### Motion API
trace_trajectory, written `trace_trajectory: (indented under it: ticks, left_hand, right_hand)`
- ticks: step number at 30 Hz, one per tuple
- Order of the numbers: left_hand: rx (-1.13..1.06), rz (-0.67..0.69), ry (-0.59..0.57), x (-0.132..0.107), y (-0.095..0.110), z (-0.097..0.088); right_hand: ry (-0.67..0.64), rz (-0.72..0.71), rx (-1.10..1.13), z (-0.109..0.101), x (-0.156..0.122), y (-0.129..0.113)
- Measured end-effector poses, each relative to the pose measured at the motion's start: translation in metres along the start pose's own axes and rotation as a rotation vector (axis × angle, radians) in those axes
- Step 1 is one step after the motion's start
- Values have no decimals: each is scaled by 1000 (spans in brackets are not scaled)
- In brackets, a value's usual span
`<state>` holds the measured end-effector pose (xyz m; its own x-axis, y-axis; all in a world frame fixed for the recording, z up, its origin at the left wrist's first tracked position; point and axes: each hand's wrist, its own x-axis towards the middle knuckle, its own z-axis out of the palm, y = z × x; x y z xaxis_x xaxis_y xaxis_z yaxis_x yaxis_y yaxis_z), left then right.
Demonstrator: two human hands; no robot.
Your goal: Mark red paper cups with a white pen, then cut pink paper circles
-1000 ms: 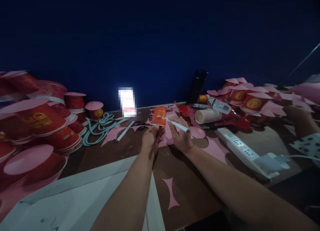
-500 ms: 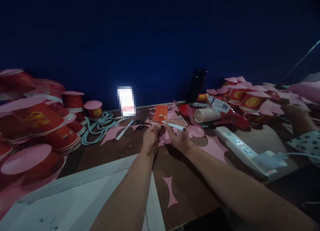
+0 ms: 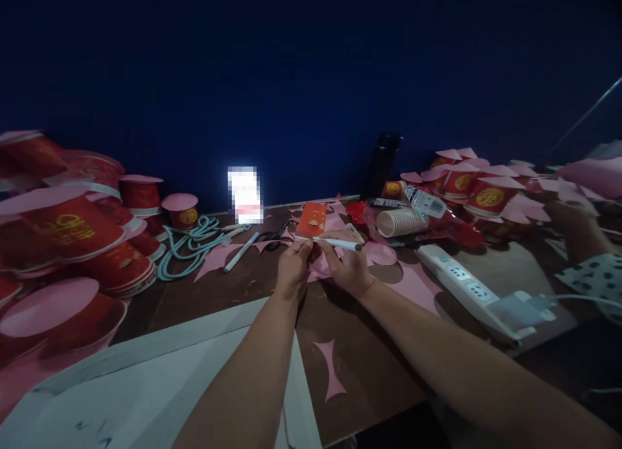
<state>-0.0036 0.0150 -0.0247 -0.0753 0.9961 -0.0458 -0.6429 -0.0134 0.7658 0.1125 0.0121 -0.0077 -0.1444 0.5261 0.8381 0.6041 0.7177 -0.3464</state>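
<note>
Red paper cup, matt; white plastic pen, smooth; brown wood table.

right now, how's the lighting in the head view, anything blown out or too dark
Head view: dim overall, the blue wall nearly featureless; one blown-out, pixelated white patch at the back of the table; the left hand on the red cup and right hand with the white pen are readable; stacked cups at the left edge look stretched by the wide lens.

Cups lie left on the table, a power strip right (bottle behind it), a cable between.
</note>
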Motion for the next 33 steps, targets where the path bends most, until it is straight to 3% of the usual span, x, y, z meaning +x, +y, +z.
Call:
trace_trajectory:
  ticks: [33]
  left_hand:
    - [-13, -12, 21, 0, -3, -2]
  right_hand:
    - [13, -35, -79, 5, -1, 1]
